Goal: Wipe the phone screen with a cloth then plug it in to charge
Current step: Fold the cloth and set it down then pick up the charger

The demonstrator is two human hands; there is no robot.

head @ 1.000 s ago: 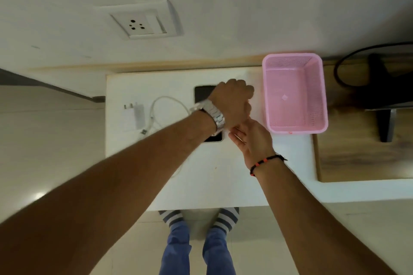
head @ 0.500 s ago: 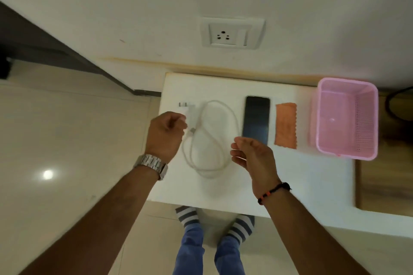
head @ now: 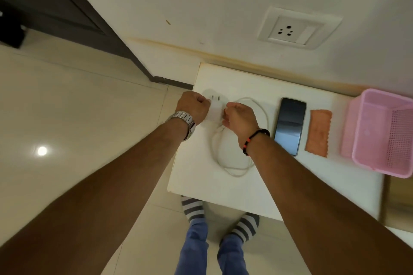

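A white charger plug (head: 215, 108) lies near the far left corner of the white table (head: 277, 190), its white cable (head: 237, 158) looped toward me. My left hand (head: 194, 106) grips the plug's left side and my right hand (head: 240, 118) grips its right side, where the cable leaves it. The black phone (head: 289, 125) lies screen up to the right of the cable loop. An orange cloth (head: 318, 133) lies flat just right of the phone. A white wall socket (head: 298, 28) sits on the wall above the table.
A pink plastic basket (head: 384, 156) stands at the table's right end. A dark door frame (head: 73, 18) runs along the wall at left. The tiled floor lies left of the table, and my striped socks (head: 194, 207) show under its near edge.
The view has swung left. My left hand moved onto the charger plug, and my right hand moved left from the phone's near end to the plug's other side.
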